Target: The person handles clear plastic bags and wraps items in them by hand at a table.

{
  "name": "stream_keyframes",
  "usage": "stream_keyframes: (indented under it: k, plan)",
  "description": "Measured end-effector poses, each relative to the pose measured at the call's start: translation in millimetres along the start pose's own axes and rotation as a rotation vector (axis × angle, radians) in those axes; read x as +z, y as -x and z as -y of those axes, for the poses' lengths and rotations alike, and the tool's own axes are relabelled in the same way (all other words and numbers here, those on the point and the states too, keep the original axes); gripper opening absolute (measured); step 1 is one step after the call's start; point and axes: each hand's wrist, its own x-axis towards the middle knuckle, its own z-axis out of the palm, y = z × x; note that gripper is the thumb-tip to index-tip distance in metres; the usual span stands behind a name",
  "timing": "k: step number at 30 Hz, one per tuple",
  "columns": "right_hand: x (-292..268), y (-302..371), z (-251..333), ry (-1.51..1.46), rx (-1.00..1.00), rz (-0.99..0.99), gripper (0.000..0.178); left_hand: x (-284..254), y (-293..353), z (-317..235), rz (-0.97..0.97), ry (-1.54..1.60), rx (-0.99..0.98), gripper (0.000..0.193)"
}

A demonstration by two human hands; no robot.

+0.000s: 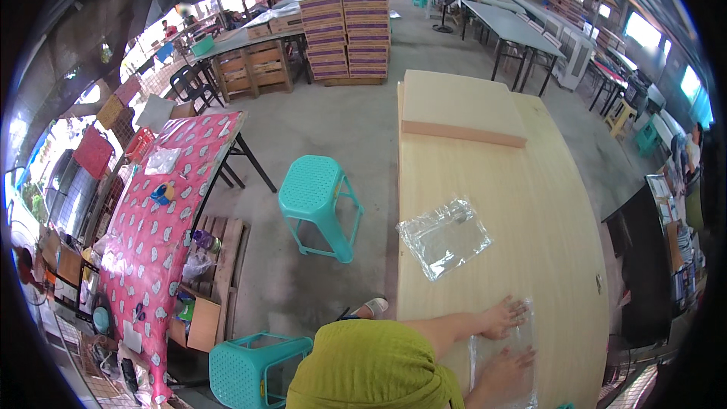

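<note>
A clear plastic bag (pixel 528 390) lies on the pale wooden tabletop (pixel 556 246) at the lower right. My left hand (pixel 503 318) rests flat at its far part, fingers stretched out. Nearer the lower edge, my right hand (pixel 506 373) lies on the same bag with its fingers spread and holds nothing. Beyond both hands, a second crinkled clear plastic bag (pixel 445 238) lies flat by the table's left side, apart from them. At the far end sits a flat brown cardboard piece or box (pixel 458 106).
Two turquoise stools (pixel 312 189) stand left of the table. Further left is a table with a pink patterned cloth (pixel 170 189), carrying a blue tape dispenser (pixel 161 194) and scissors (pixel 139 312). Stacked cartons (pixel 344 34) stand ahead; a dark panel (pixel 640 265) is at the right.
</note>
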Motion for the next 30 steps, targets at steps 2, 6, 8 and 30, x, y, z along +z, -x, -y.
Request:
stream_keyframes:
  k: [2, 6, 8, 30]
  plan:
    - [27.5, -9.9, 15.4, -0.073, 0.004, -0.023, 0.067, 10.6, -6.5, -0.3, -0.035, 0.009, 0.031, 0.071]
    - [35.0, -14.4, 29.4, -0.069, 0.012, 0.196, 0.068, 14.7, -5.9, 3.4, -0.049, 0.009, 0.014, 0.075]
    - [22.1, -9.2, 30.9, -0.042, 0.038, 0.321, 0.069, 16.4, -4.2, 0.9, -0.032, 0.007, 0.013, 0.077]
    - [16.9, -2.2, 37.7, -0.008, 0.036, 0.313, 0.069, 2.2, 90.6, -2.7, -0.005, 0.127, 0.147, 0.066]
